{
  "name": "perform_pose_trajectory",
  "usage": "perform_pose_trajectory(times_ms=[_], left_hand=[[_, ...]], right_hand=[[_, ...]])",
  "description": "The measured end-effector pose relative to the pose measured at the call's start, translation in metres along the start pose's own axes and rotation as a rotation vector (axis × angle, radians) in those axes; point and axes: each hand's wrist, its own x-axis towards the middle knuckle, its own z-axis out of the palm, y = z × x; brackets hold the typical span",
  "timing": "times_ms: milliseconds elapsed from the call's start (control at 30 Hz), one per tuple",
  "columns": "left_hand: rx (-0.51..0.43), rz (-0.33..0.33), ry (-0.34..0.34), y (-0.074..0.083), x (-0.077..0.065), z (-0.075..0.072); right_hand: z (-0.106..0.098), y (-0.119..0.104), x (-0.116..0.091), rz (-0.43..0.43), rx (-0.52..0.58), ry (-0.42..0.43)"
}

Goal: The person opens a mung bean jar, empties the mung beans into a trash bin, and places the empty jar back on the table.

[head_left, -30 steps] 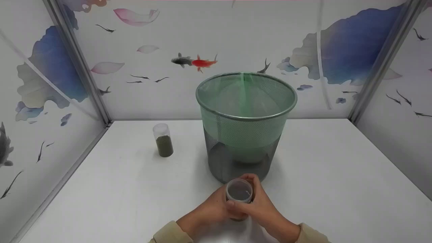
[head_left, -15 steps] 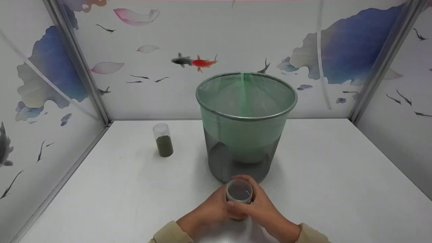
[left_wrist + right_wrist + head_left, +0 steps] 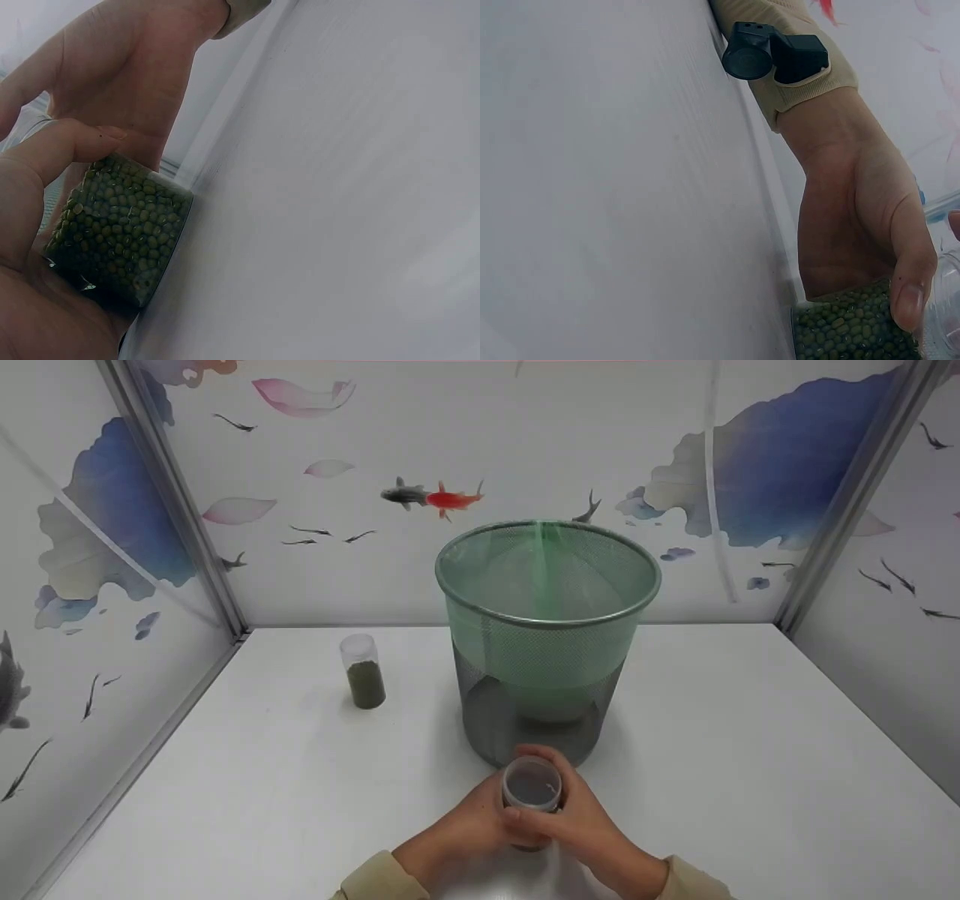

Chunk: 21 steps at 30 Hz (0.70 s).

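Note:
A clear jar of green mung beans [image 3: 124, 229] stands upright at the near middle of the table, its round top [image 3: 532, 784] facing the head camera. My left hand [image 3: 476, 821] wraps the jar from the left and low down. From the other side my right hand [image 3: 589, 817] grips it higher up, thumb across the near side and fingers round the far side. In the right wrist view, the left thumb [image 3: 910, 300] presses along the bean-filled part. The palms hide much of the jar's sides.
Just beyond the hands stands a wire mesh bin [image 3: 480, 720] with a green liner [image 3: 540, 652]. Another clear jar [image 3: 366, 682], partly filled with green contents, stands to its left. Printed white panels enclose the white table [image 3: 720, 750]. A black camera [image 3: 776, 54] sits on the left sleeve.
The right hand's fingers have shifted slightly left round the far side of the jar. The jar, the left hand and the bin stay where they were.

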Motion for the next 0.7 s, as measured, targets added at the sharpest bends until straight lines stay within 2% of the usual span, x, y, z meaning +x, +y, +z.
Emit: perform_pose_trajectory(times_ms=[333,700], left_hand=[[-0.015,0.029,-0.027,-0.0013,0.0026,-0.0008],[-0.017,0.012,-0.017,-0.0010,0.0024,-0.0013]], right_hand=[[0.0010,-0.0005,0.0002,0.019,0.027,0.037],[0.0004,-0.0005,0.0000,0.027,0.023,0.038]])
